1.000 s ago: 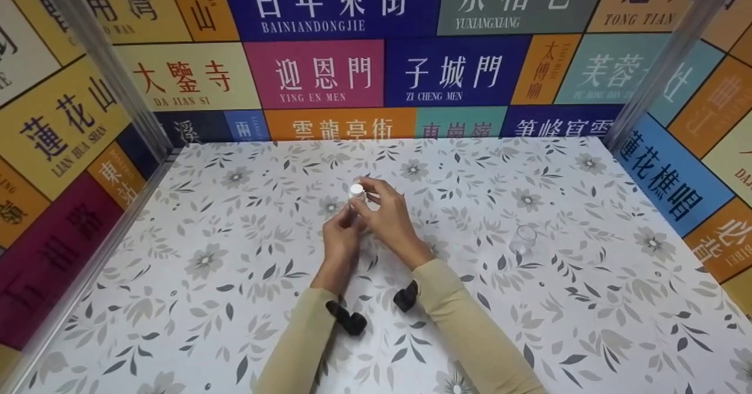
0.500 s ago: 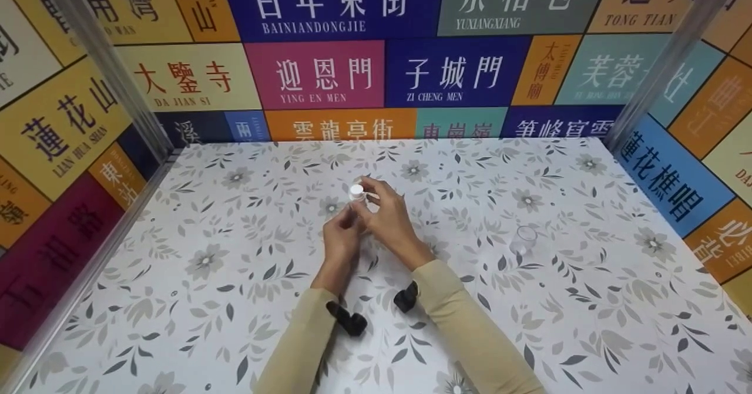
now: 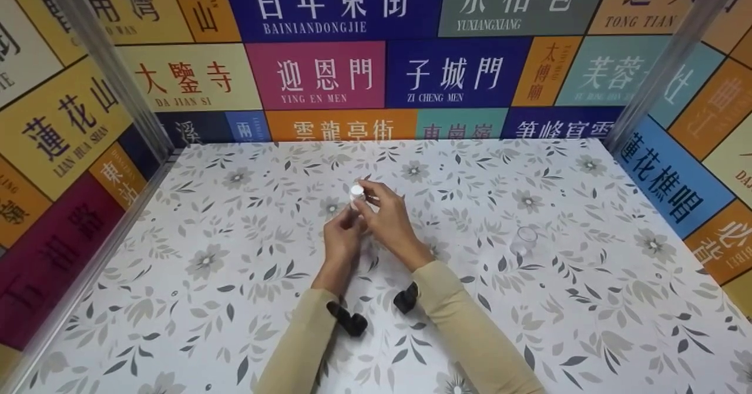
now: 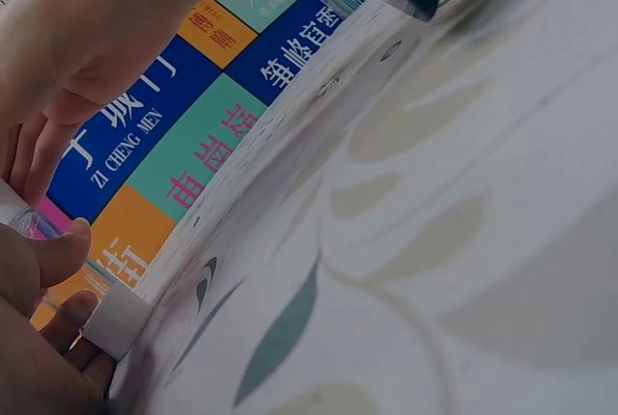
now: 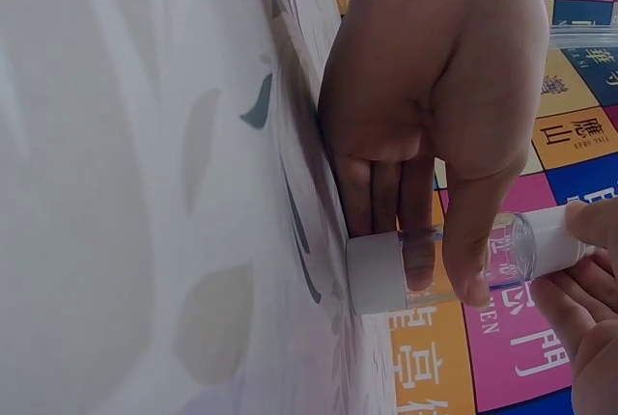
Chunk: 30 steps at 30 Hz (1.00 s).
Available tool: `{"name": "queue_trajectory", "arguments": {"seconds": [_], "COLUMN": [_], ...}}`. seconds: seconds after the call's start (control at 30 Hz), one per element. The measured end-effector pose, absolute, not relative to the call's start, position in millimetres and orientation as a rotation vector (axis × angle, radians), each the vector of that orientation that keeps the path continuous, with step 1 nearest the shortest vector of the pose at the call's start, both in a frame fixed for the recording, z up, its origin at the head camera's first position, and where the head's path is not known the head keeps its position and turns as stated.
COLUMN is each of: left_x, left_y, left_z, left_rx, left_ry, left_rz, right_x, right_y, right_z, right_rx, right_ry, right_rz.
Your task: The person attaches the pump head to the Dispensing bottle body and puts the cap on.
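Bottle (image 5: pixel 502 253), clear, cylindrical, in grip of left hand (image 3: pixel 342 239); round white cap (image 5: pixel 548 241) in pinch of right hand (image 3: pixel 391 220)

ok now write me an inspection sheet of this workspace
Surface: white table covering, grey-and-beige floral print
Job's things: clear cylindrical bottle, white round cap above, white round end piece below
Clutter: small clear rounded vessel off to the right, material uncertain
Hands: left hand grips the bottle's body; right hand pinches the cap
Cables: nothing seen
Surroundings: multicoloured rectangular wall panels with Chinese lettering; black wrist-worn devices at both tan sleeves
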<state>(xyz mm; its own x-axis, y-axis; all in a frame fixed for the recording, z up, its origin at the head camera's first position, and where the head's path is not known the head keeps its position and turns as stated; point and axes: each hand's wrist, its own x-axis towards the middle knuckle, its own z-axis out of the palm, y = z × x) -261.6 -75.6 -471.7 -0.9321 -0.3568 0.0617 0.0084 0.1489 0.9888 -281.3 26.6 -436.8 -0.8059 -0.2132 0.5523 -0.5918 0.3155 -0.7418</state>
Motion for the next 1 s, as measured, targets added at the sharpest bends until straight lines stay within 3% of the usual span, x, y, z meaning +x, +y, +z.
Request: {"name": "queue_trajectory", "arguments": {"seconds": [1.0], "left_x": [-262.3], "left_y": [-75.5], "left_z": [-472.9], "left_rx": [0.373], "left_ry": [-2.15], "left_rz": [-1.858], "right_x": [-281.6], "right_y": [25.5], "right_z": [-438.3], "right_rx": [0.69], "right_ry": [-2.258], "right_rz": [1.48]}}
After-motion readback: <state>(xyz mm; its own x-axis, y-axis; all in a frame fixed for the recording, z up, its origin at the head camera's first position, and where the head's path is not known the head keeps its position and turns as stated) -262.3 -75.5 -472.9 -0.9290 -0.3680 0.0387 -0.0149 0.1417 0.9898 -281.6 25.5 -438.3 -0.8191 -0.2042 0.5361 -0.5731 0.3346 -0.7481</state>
